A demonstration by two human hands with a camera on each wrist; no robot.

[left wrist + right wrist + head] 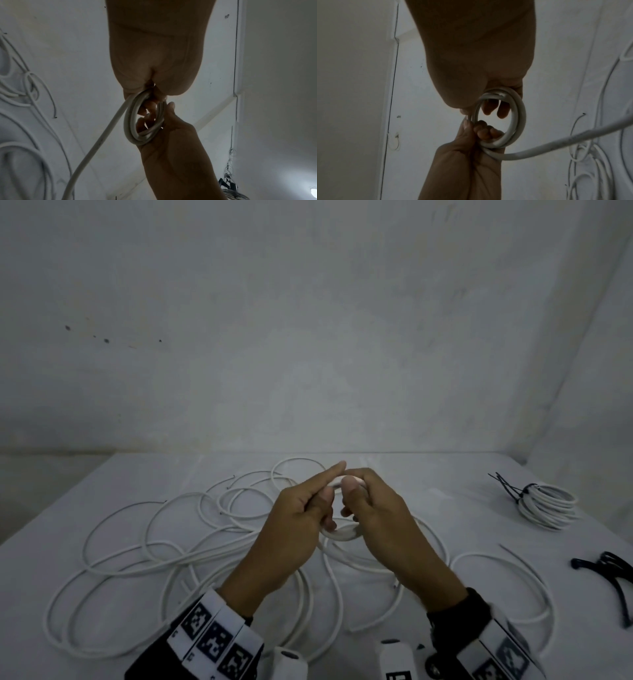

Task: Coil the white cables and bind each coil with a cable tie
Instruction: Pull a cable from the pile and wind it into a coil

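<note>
Both wrists are seen at the table's (394, 470) near edge, and a small coil (342, 534) of white cable is gripped between the left hand (291, 529) and the right hand (383, 518), fingers curled round its turns above the table's middle. Loose white cable (137, 556) is spread toward the left edge, while a bound coil (548, 505) and black cable ties (609, 573) are lying near the right edge.

Dim, flat, bluish light fills all three views. The head view bends toward its edges and turns soft at the lower corners. Both wrist views are dark and grainy, the hands backlit into near-silhouette; a glare spot (313, 191) burns at one corner.
</note>
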